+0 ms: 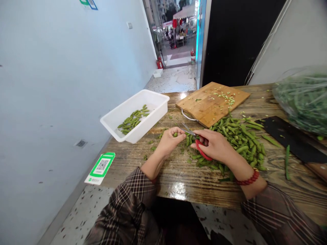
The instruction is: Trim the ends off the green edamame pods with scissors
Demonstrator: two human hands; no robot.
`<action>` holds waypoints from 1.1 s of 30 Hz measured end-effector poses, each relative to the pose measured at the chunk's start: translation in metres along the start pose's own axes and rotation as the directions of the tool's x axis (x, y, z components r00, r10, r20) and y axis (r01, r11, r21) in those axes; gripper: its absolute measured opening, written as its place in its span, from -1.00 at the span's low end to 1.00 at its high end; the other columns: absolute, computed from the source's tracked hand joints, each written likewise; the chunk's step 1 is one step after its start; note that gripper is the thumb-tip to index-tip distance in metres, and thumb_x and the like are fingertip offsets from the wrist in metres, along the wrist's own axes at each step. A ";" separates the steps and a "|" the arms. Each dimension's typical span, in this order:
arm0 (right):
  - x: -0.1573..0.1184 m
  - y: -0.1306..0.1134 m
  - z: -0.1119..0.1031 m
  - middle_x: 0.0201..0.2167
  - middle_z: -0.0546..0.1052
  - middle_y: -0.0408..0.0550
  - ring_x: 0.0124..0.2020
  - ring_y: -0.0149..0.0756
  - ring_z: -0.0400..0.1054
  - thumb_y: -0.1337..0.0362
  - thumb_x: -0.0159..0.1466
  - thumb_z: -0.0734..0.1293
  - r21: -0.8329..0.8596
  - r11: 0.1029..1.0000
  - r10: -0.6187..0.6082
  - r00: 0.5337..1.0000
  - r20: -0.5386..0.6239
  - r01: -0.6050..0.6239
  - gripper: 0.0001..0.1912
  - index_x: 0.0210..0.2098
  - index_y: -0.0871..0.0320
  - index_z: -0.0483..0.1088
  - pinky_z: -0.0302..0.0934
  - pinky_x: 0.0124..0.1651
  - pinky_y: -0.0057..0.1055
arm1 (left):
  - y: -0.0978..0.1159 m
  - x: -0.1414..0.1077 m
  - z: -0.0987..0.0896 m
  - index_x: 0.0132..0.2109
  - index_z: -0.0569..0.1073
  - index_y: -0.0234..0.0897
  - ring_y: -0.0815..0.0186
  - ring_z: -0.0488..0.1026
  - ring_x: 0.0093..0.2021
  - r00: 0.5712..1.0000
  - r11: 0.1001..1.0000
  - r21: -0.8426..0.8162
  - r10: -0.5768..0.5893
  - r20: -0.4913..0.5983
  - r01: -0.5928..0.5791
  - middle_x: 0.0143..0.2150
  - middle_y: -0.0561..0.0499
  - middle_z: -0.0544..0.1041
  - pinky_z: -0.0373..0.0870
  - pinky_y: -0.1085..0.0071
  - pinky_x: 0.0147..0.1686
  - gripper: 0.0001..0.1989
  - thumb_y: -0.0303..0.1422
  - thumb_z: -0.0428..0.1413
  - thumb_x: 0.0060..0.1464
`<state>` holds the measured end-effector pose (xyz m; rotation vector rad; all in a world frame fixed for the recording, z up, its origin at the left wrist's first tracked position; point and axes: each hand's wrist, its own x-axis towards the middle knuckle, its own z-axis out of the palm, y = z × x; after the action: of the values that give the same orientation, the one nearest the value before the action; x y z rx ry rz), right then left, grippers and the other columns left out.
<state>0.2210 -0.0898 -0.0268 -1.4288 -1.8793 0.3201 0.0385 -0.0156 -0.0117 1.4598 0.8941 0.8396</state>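
Observation:
My left hand [169,141] pinches a green edamame pod [175,134] between thumb and fingers, above the table. From the right, my right hand [216,144] grips a pair of scissors [203,150] by its red handles, with the metal blades pointing toward the pod and my left fingertips. A heap of edamame pods [242,139] lies under and beyond my right hand. To the left of my hands stands a white plastic tub [150,124] with some pods on its bottom.
A wooden cutting board [201,103] with chopped green bits lies behind the heap. At right are a cleaver [288,137] and a plastic bag of greens [304,98]. A green QR card [100,168] sits on the table's left edge [122,170]. Trimmed scraps dot the tabletop.

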 end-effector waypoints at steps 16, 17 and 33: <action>0.000 0.002 0.000 -0.39 0.52 -0.06 -0.44 -0.31 0.35 0.13 0.21 0.35 0.022 1.000 -0.003 1.000 0.025 0.003 -0.72 -0.13 0.12 0.48 0.25 -0.33 -0.40 | 0.003 0.000 0.001 -0.44 0.41 -0.34 0.52 0.16 -0.56 0.999 0.999 -0.022 0.025 0.026 -0.025 -0.56 0.12 0.30 0.06 0.57 -0.57 -0.73 -0.26 0.31 -0.16; 0.001 0.002 0.001 -0.37 0.53 -0.05 -0.42 -0.30 0.36 0.12 0.20 0.35 0.035 0.999 0.007 1.000 -0.005 -0.007 -0.70 -0.12 0.13 0.47 0.26 -0.31 -0.39 | 0.004 0.000 0.001 -0.40 0.39 -0.32 0.54 0.12 -0.61 0.999 0.997 -0.076 -0.025 0.022 0.027 -0.58 0.15 0.29 -0.01 0.58 -0.63 -0.72 -0.25 0.30 -0.15; 0.000 0.000 0.004 -0.33 0.48 -0.02 -0.39 -0.29 0.34 0.07 0.18 0.37 0.003 1.000 -0.021 0.999 -0.040 0.021 -0.56 -0.02 0.19 0.40 0.28 -0.28 -0.35 | 0.004 -0.003 0.004 -0.30 0.26 -0.29 0.61 0.07 -0.74 0.980 0.911 -0.382 -0.094 0.178 0.157 -0.52 0.10 0.48 -0.14 0.62 -0.73 -0.72 -0.31 0.23 -0.02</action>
<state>0.2183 -0.0892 -0.0295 -1.4018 -1.8596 0.2826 0.0409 -0.0205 -0.0078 1.0852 0.6464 0.7468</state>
